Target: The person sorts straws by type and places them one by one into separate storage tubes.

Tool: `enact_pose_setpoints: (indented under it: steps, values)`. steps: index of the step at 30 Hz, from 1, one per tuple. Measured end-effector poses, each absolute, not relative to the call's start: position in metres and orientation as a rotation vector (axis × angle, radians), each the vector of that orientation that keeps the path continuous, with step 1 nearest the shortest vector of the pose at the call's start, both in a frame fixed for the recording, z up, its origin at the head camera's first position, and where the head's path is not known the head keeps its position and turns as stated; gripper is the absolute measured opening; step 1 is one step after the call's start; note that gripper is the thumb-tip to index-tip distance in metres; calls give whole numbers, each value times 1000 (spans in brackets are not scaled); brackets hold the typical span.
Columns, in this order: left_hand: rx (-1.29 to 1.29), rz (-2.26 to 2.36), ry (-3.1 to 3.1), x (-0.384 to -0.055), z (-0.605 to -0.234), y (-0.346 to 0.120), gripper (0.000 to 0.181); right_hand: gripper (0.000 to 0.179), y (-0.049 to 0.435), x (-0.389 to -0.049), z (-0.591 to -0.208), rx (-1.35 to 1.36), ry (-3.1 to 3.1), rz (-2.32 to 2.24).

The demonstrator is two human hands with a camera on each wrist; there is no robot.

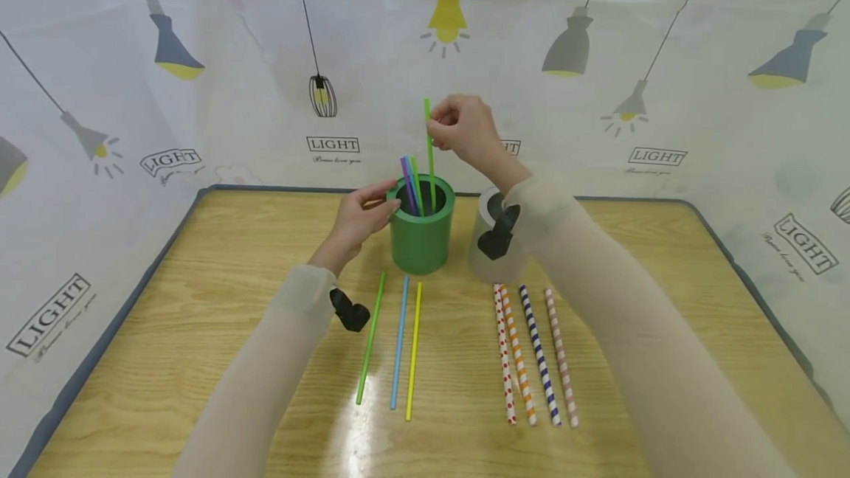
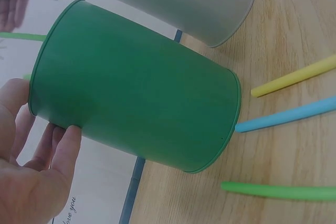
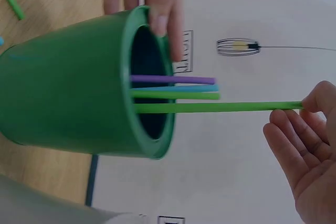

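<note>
A green cup [image 1: 420, 242] stands upright on the table, with purple, blue and green straws [image 3: 194, 88] leaning inside it. My left hand [image 1: 359, 218] holds this cup at its rim from the left, thumb and fingers on the rim and upper wall. Above the cup, my right hand [image 1: 467, 131] pinches a green straw [image 3: 226, 107] near its upper end. That straw's lower end is inside the cup, where the wall hides its tip in the left wrist view. To the right stands a grey cup [image 1: 488, 260], partly covered by my right forearm.
In front of the green cup lie a green straw [image 1: 370, 338], a blue straw [image 1: 400, 345] and a yellow straw [image 1: 414, 352]. Several patterned paper straws [image 1: 541, 352] lie before the grey cup. A lamp-printed sheet [image 1: 385, 35] rises behind the wooden table [image 1: 199, 301].
</note>
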State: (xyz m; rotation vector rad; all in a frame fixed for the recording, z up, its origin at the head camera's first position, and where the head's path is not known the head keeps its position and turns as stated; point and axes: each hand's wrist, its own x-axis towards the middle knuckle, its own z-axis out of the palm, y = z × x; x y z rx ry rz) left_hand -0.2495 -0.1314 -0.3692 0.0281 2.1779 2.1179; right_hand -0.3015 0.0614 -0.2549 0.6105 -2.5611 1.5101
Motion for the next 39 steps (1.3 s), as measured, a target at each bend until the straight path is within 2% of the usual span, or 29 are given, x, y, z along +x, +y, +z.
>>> enact_pose_setpoints:
  steps: [17, 30, 39]
  values:
    - [27, 2138, 2147, -249, -367, -131, 44, 9, 57, -305, -300, 546, -2804, 1487]
    - [26, 2145, 2155, -247, -367, -131, 44, 13, 53, -304, -305, 478, -2914, 1475]
    - [23, 2128, 2133, -236, -348, -129, 45, 13, 51, -308, -306, 462, -2987, 1400]
